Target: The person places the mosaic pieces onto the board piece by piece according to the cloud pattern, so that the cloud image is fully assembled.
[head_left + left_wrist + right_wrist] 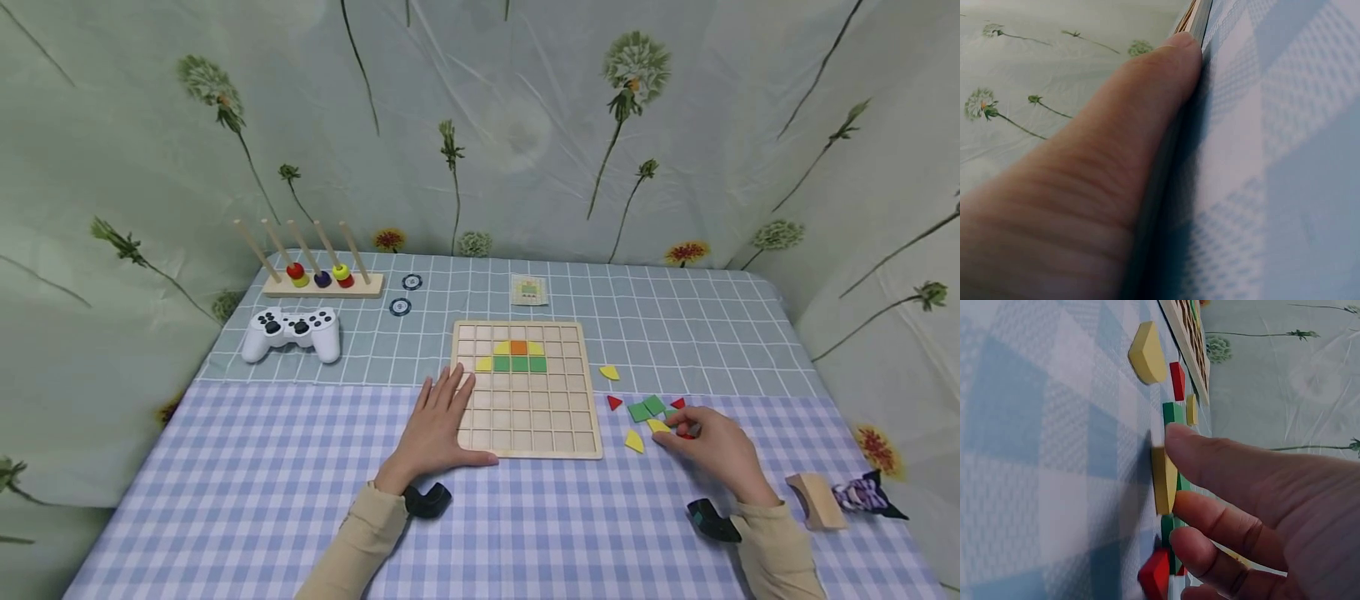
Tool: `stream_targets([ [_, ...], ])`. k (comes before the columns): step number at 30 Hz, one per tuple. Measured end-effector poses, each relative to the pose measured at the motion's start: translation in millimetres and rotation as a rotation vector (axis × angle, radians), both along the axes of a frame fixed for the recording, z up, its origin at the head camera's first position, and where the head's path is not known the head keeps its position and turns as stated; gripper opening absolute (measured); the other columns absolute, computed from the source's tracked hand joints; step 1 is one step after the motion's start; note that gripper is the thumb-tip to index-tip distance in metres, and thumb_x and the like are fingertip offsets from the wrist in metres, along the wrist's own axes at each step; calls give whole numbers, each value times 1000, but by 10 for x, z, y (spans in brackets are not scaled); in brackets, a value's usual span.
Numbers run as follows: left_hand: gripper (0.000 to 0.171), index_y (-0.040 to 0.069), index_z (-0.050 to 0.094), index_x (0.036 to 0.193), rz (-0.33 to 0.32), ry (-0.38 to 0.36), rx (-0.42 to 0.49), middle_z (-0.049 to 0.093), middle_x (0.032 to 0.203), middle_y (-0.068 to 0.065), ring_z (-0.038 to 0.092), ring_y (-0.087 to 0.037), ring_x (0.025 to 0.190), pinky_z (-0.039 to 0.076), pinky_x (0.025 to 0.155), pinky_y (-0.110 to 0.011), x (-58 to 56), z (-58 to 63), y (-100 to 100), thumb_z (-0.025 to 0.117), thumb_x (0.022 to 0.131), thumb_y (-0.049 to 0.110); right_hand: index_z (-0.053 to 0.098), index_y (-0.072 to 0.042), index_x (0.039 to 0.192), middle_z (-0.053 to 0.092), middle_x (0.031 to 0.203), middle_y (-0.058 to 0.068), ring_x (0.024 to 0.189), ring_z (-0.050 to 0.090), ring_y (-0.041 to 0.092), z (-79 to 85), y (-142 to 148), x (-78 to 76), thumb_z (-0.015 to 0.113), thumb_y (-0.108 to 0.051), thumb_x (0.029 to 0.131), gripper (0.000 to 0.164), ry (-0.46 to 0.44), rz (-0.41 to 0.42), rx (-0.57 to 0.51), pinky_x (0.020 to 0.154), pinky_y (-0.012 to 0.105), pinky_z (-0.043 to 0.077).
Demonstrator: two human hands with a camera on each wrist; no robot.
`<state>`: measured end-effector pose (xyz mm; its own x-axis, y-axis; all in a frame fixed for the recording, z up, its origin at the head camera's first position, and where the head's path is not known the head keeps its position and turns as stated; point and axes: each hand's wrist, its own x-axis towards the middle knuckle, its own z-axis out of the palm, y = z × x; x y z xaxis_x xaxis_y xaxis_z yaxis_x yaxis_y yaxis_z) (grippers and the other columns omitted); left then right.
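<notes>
While the left hand lies spread at the edge of the wooden board, the right hand pinches a yellow piece (right of the board, beside green tiles) — a grip probably best kept light and on the piece's edges.

We hold our left grip thumb-tip to a wooden edge, between checked cloth and dandelion-print fabric.
</notes>
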<state>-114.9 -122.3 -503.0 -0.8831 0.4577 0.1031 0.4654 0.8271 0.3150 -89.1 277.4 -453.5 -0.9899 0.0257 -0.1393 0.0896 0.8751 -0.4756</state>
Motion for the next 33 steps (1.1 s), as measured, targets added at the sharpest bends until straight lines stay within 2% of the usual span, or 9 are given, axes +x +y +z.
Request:
stream_targets([
  [7, 124, 8, 15, 153, 4, -22, -7, 7, 158, -11, -1, -25, 143, -4, 114, -42, -3, -11, 13, 57, 64, 83, 69, 0, 88, 57, 75, 3, 63, 48, 18, -6, -62, -23, 80, -27, 75, 32, 60, 30, 20, 52, 30, 36],
  [11, 124, 9, 15, 153, 4, -22, -17, 6, 158, -11, -2, -25, 143, -4, 114, -42, -3, -15, 21, 56, 64, 84, 65, -2, 85, 60, 78, 5, 66, 51, 19, -9, -79, -23, 81, -25, 75, 30, 56, 20, 14, 53, 31, 38],
  [16, 124, 9, 14, 153, 8, -30, -20, 6, 158, -10, -2, -25, 143, -3, 114, -43, 8, -4, 25, 56, 64, 84, 61, -5, 83, 57, 72, 0, 61, 48, 16, -28, -72, -1, 81, -22, 75, 27, 88, 24, -14, 52, 30, 36],
  [19, 123, 9, 15, 153, 7, -26, -13, 7, 158, -11, -1, -25, 143, -2, 114, -43, 11, 0, 27, 57, 64, 83, 63, -7, 82, 56, 70, -2, 59, 47, 14, -18, -62, 7, 81, -20, 75, 23, 134, 30, -31, 50, 29, 35],
  [22, 123, 8, 16, 152, 6, -15, -2, 8, 158, -11, 0, -26, 143, -1, 114, -44, 14, 2, 23, 59, 64, 82, 68, -5, 86, 57, 70, -2, 58, 45, 15, 15, -83, -13, 80, -20, 76, 22, 144, 31, -42, 49, 29, 33],
  [26, 123, 6, 18, 152, 3, 1, 10, 9, 157, -12, 2, -27, 143, 1, 114, -46, 14, 3, 17, 60, 64, 81, 71, -3, 92, 55, 67, -1, 58, 42, 16, 51, -168, -92, 76, -19, 81, 20, 141, 45, -71, 50, 28, 32],
  [33, 123, 8, 16, 152, 7, -11, -2, 7, 158, -11, -1, -26, 143, -2, 114, -43, -2, 5, 11, 58, 64, 82, 69, -9, 90, 62, 72, -2, 58, 46, 15, 110, -453, -367, 74, -20, 84, 13, 230, 100, -138, 48, 29, 35],
])
